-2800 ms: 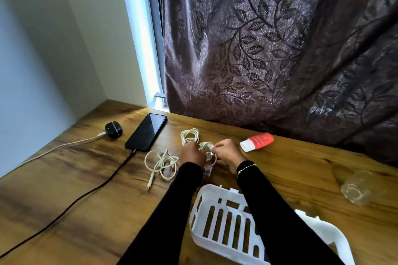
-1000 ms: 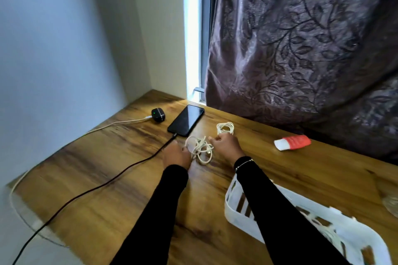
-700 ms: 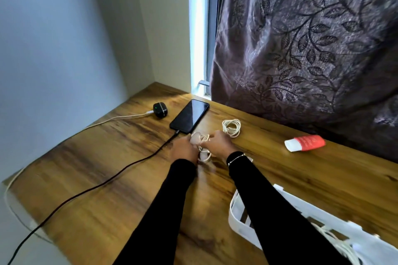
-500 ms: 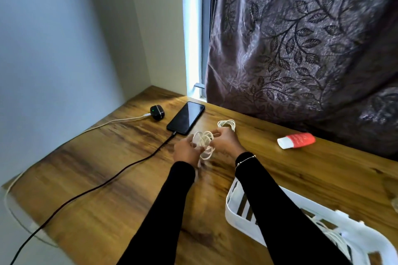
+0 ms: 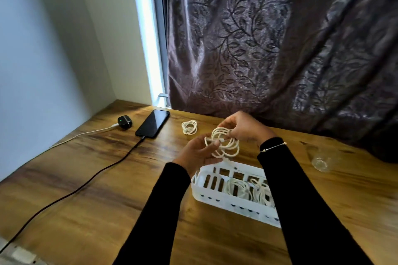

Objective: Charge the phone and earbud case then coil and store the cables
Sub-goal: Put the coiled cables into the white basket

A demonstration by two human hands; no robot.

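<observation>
Both hands hold a looped white cable [image 5: 226,145] in the air above the far edge of the white slotted basket [image 5: 217,197]. My left hand [image 5: 197,154] pinches its near-left side; my right hand [image 5: 242,128] grips its top right. Coiled white cables [image 5: 247,191] lie inside the basket. Another small white coil [image 5: 189,127] lies on the wooden table [image 5: 86,211] behind. At the far left the black phone [image 5: 153,123] has a black cable [image 5: 86,180] plugged in. Beside it, the black earbud case [image 5: 124,122] shows a green light and has a white cable [image 5: 86,134] attached.
A clear glass [image 5: 324,160] stands on the table to the right. A dark leaf-patterned curtain [image 5: 280,45] hangs along the table's back edge. White walls close off the left side. The black cable runs off the front left corner.
The hands lifted the loose white cable from the table, gathered it into a round coil and carried it right, over the basket. The view swung right.
</observation>
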